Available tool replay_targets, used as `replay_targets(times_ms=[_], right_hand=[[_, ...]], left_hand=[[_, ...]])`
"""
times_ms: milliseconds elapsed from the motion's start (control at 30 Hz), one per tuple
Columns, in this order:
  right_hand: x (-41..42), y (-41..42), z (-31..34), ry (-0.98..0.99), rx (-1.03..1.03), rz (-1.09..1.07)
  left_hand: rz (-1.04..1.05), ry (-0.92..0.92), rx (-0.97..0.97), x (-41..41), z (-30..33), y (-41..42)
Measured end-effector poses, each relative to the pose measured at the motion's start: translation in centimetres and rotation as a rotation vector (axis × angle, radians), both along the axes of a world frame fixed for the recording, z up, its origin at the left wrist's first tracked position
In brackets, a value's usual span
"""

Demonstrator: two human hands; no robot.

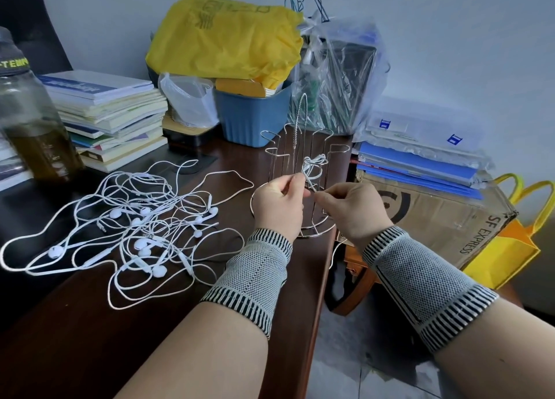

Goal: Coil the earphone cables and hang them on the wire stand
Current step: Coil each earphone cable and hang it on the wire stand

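Your coiled earphone cable (313, 165) hangs lengthwise downward beside the upright wire stand (303, 170) at the table's (90, 338) right edge. Your left hand (277, 206) and right hand (353, 211), both raised with knuckles toward you, each pinch its loose strand just below the bundle.

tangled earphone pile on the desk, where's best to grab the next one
Probably pinch the outer cable loop at the near left edge of the tangled earphones, coming from above. It lies flat on the desk, clear of the knotted middle, so it should pull free most easily.
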State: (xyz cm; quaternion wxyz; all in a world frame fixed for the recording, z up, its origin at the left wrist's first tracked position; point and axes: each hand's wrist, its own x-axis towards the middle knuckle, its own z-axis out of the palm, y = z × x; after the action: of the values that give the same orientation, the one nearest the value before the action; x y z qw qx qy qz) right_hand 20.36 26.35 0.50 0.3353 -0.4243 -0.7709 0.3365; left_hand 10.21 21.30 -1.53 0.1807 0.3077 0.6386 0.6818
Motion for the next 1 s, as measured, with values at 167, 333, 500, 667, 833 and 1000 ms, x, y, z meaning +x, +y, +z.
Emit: replay_targets(times_ms=[167,333,500,667,833,1000], right_hand=[[1.6,0.5,-0.3,0.093,-0.125,0.009],[4.7,2.3,1.2,0.077,-0.276,-0.003],[4.8,3.3,4.5,-0.136,-0.022,-0.053],[0.7,2.5,8.6,-0.408,0.352,-0.015],[-3.6,3.6,9.8,-0.578,0.407,-0.032],[-6.1,2.9,9.3,-0.693,0.424,0.084]], left_hand=[[-0.006,-0.029,0.027,0.0,0.0,0.1],[0.005,-0.038,0.02,-0.1,0.0,0.1],[0.012,-0.034,0.013,-0.1,0.0,0.2],[0.006,-0.042,0.005,-0.2,0.0,0.3],[0.01,-0.03,0.029,-0.3,-0.2,0.5],[0.01,-0.025,0.052,-0.4,-0.4,0.6]])
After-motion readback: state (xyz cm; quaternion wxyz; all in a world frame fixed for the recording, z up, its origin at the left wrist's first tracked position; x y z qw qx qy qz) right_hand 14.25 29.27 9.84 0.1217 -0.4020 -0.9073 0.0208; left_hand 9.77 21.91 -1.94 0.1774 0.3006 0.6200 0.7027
